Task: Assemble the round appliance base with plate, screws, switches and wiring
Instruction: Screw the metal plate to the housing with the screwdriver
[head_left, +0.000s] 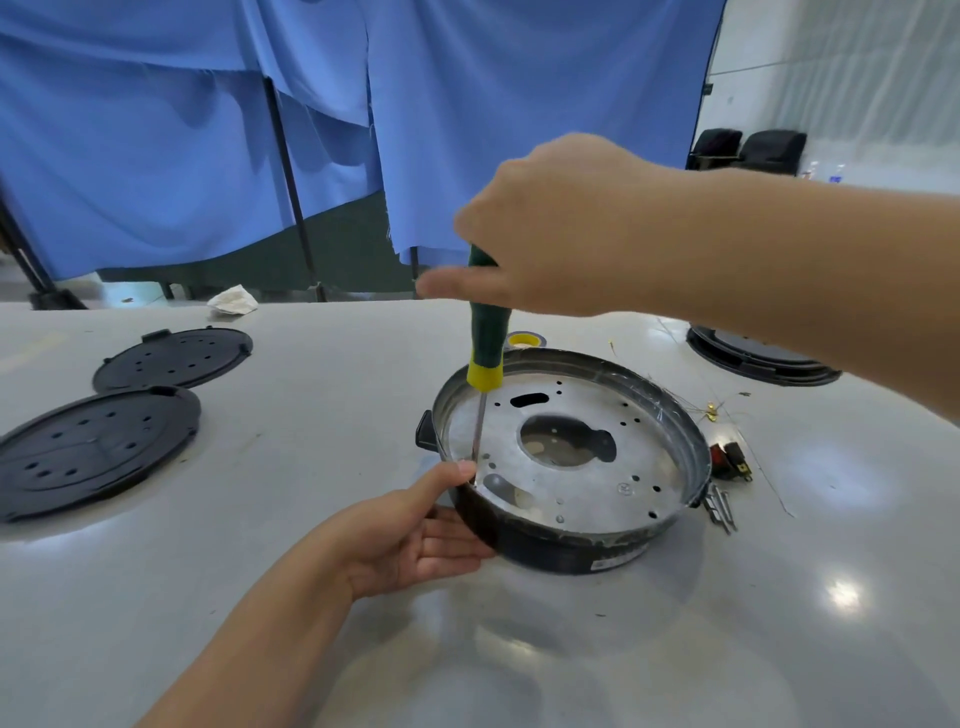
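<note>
we see the round base (571, 540) near the middle of the worktop (260, 597), its perforated metal plate (582, 483) seated inside. our left hand (410, 540) steadies the base's side with relaxed fingers, thumb on the rim. our right hand (545, 234) grips the green screwdriver (487, 332) upright, tip at the plate's edge; switches (730, 460) and screws (719, 506) lie just beside.

Label on the base (571, 540) wall too blurred to read.

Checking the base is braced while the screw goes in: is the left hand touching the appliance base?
Touching. The head view shows the left hand against the round base's dark outer wall, thumb on its rim, with no gap visible.
</note>
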